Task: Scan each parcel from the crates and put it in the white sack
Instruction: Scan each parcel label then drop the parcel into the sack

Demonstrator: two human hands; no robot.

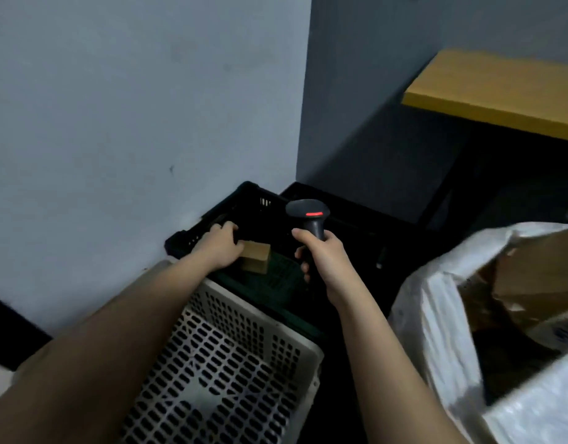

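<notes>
The parcel (255, 257), a small plain brown cardboard box, sits low inside the black crate (244, 200) against the wall, the left hand (220, 248) curled over its near end. The right hand (321, 254) grips the scanner (308, 216), its red light lit. This looks like the pick-up before scanning: next, lift the label toward the beam, then into the white sack (436, 315) on the right
</notes>
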